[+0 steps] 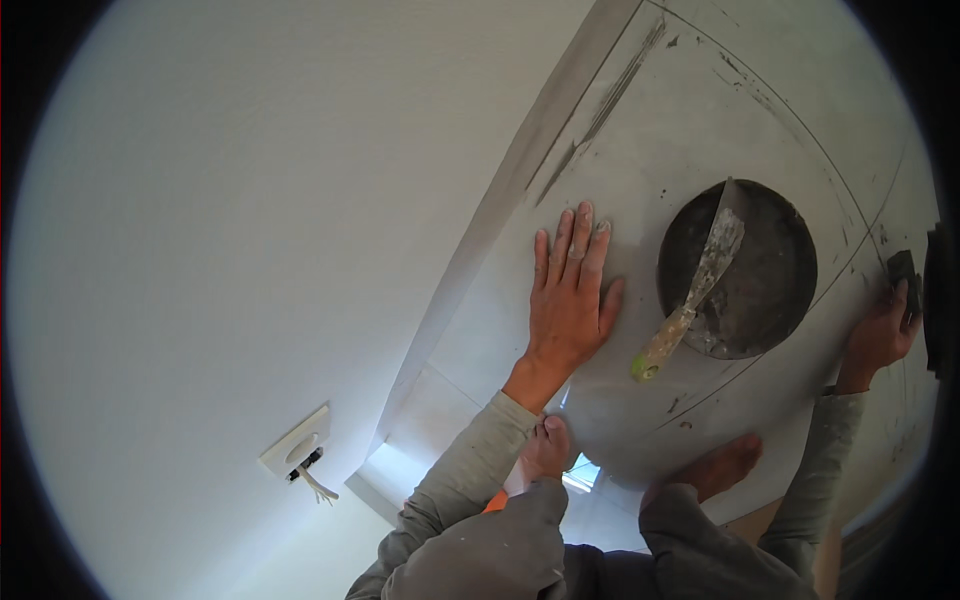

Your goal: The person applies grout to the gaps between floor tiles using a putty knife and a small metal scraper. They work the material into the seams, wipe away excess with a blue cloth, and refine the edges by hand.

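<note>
My left hand (570,285) lies flat on the pale tile floor (640,130), palm down with the fingers stretched out and a whitish residue on the tips. Between my hands stands a round dark tub (770,290), with dark grey residue inside. A putty knife (695,290) rests across it; the caked handle with a green end sticks out over the near rim. At the far right my right hand (882,328) grips a small dark block (903,270) and presses it to the tile near a joint line. Its exact kind is hard to make out.
A white wall (270,180) with a grey skirting strip (480,230) runs along the left. Loose wires (318,485) hang from a wall socket (300,442). Dark smears mark the tiles and joints. My bare feet (722,468) are close below the tub; a dark object (938,300) stands at the right edge.
</note>
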`<state>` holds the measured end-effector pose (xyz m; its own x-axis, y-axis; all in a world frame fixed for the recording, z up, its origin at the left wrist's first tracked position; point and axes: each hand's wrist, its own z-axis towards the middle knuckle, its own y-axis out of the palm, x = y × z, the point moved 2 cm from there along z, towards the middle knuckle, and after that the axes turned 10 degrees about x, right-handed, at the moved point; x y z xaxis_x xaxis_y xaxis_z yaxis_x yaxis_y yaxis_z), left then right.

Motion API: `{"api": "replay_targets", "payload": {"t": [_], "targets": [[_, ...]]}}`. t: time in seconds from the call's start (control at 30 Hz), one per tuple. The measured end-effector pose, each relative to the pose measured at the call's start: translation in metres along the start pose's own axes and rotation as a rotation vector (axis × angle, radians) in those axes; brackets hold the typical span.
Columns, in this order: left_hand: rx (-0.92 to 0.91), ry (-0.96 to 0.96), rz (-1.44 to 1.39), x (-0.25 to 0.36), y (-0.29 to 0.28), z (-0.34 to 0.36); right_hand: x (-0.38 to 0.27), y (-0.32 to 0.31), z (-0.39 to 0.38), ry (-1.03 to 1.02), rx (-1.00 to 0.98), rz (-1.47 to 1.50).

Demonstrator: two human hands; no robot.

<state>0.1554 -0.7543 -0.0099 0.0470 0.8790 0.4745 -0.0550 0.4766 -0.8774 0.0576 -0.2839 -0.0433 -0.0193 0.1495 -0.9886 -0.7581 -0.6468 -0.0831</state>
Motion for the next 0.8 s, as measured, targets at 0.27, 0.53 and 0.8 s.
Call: {"api": "replay_targets", "payload": {"t": [0.27, 0.53, 0.8], "targets": [[0.076, -0.136, 0.066, -0.032, -0.024, -0.031, -0.043, 0.043, -0.025, -0.356, 0.149, -0.228], [0.178, -0.385, 0.109, -0.039, -0.054, -0.108, -0.056, 0.066, -0.036, -0.303, 0.142, -0.065], [0.402, -0.195, -0.284, -0.074, -0.016, -0.124, -0.048, 0.062, -0.031, -0.367, 0.087, 0.055]]}}
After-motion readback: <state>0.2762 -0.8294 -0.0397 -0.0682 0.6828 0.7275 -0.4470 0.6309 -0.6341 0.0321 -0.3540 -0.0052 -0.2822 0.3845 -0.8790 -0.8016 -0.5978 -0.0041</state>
